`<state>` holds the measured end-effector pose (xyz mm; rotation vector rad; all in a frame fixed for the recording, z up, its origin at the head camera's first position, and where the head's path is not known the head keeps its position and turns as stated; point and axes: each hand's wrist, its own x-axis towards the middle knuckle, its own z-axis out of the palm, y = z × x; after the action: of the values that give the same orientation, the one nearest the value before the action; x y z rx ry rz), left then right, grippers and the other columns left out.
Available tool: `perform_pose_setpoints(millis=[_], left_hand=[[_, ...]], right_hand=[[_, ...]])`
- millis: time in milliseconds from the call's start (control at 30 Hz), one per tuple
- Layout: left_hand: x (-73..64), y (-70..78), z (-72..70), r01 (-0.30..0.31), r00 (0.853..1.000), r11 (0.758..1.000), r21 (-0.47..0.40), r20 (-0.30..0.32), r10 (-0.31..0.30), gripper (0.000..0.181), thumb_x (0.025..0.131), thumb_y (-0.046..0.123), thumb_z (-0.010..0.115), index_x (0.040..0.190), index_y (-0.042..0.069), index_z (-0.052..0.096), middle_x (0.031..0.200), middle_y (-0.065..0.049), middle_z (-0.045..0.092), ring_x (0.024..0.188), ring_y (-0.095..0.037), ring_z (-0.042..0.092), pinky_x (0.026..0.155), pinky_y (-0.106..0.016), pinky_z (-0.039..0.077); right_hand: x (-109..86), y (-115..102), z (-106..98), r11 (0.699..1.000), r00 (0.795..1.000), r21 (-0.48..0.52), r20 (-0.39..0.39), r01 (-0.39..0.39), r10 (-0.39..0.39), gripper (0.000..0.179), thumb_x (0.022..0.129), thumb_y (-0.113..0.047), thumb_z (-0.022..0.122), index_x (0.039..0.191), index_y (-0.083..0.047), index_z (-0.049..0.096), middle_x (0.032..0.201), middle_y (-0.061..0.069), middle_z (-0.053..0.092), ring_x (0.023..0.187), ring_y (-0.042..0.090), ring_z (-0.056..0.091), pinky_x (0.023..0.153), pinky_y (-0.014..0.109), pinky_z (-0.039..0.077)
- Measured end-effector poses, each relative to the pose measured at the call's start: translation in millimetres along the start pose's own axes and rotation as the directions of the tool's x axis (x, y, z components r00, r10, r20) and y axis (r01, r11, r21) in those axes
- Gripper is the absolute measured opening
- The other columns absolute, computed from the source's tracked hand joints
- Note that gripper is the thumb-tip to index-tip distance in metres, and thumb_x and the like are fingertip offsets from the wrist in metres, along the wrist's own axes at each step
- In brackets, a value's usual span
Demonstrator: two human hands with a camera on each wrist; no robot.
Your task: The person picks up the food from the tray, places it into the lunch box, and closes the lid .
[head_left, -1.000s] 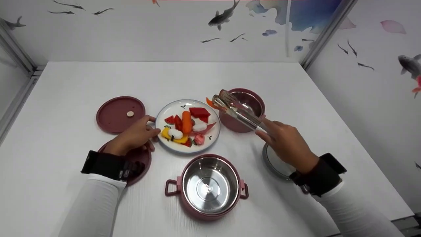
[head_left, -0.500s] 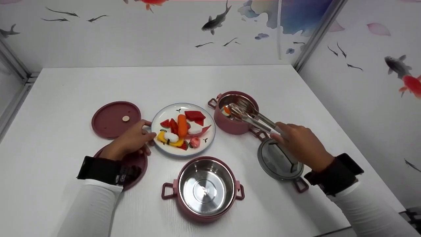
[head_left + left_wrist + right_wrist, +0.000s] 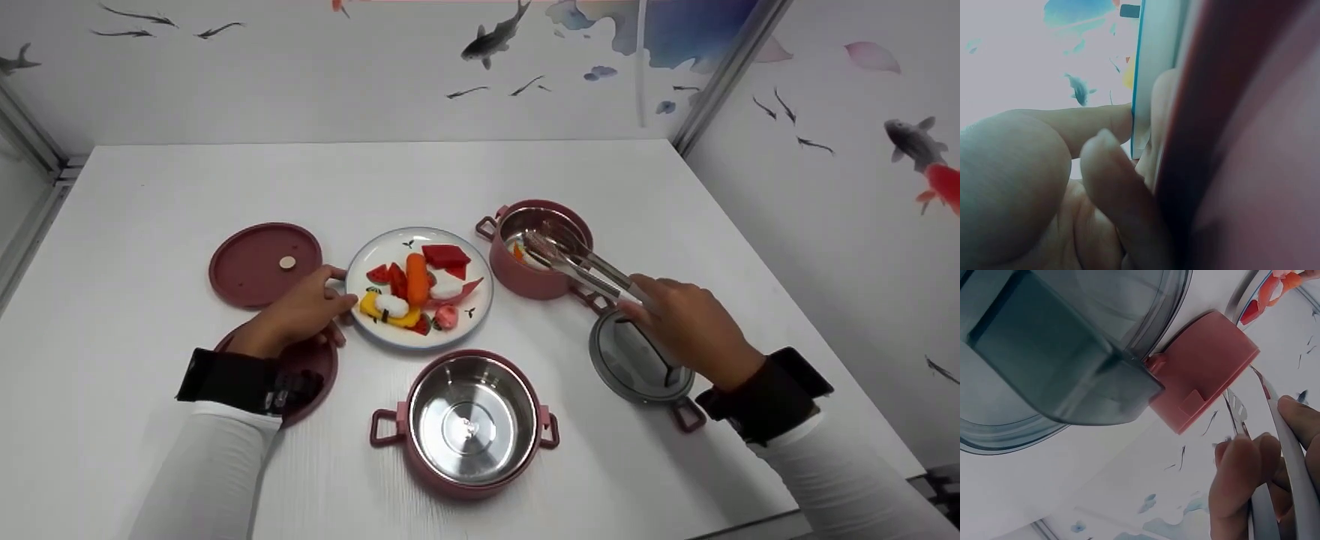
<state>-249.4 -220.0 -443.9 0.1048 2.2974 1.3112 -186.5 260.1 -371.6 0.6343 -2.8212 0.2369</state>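
Observation:
My left hand (image 3: pixel 304 311) pinches the left rim of a white plate (image 3: pixel 480 319), thumb on one side and fingers on the other in the left wrist view. On the plate lie toy-like food pieces: an orange stick (image 3: pixel 417 279), a yellow piece (image 3: pixel 401 316) with white on it, red wedges and a pink ball (image 3: pixel 446 316). Metal tongs (image 3: pixel 592 270) are gripped in my right hand (image 3: pixel 686 322). Their spread tips reach inside the small dusty-red pot (image 3: pixel 525 279). An orange-and-white piece (image 3: pixel 518 251) lies inside that pot, left of the tips.
A larger red pot (image 3: pixel 472 487) with a steel inside and two handles stands in front. Under my right hand lies a grey see-through lid (image 3: pixel 637 367). Two dark red discs lie at left, one bare disc (image 3: pixel 251 266) and one disc (image 3: pixel 319 390) under my left wrist.
The tongs have gone from over the small pot's left rim, with an orange piece at their tips, down into the pot. Their tips have parted from the piece. My left hand stays at the plate.

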Motion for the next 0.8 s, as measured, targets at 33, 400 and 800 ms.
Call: perform_pose_setpoints(millis=[33,400,800], left_hand=[[-0.2,-0.2,0.3,0.002,1.000,1.000,0.000,0.002,-0.002,0.056,0.105,0.028,0.049,0.150,0.006,0.024,0.104,-0.013,0.065,0.060,-0.013,0.069,0.054,-0.024,0.051],[-1.9,-1.0,2.9,0.018,1.000,1.000,0.002,0.012,-0.018,0.056,0.105,0.029,0.049,0.151,0.007,0.024,0.105,-0.014,0.065,0.061,-0.013,0.069,0.054,-0.024,0.051],[-1.3,0.5,1.0,0.023,1.000,1.000,-0.003,0.006,-0.023,0.054,0.105,0.028,0.048,0.149,0.007,0.025,0.107,-0.015,0.064,0.061,-0.013,0.069,0.054,-0.023,0.051]], right_hand=[[-0.1,-0.6,-0.8,1.000,1.000,0.000,-0.005,-0.001,0.001,0.032,0.097,-0.024,0.067,0.117,0.000,0.064,0.088,0.014,0.071,0.071,0.028,0.067,0.062,0.044,0.055],[-10.4,-19.6,-0.2,1.000,1.000,0.011,-0.029,0.007,-0.007,0.034,0.095,-0.024,0.069,0.121,-0.003,0.062,0.090,0.013,0.072,0.068,0.022,0.063,0.060,0.038,0.054],[-14.2,-51.2,20.7,0.985,0.985,0.028,0.037,0.169,-0.170,0.042,0.090,-0.033,0.075,0.122,-0.006,0.068,0.090,0.011,0.075,0.080,0.022,0.071,0.070,0.040,0.058]])
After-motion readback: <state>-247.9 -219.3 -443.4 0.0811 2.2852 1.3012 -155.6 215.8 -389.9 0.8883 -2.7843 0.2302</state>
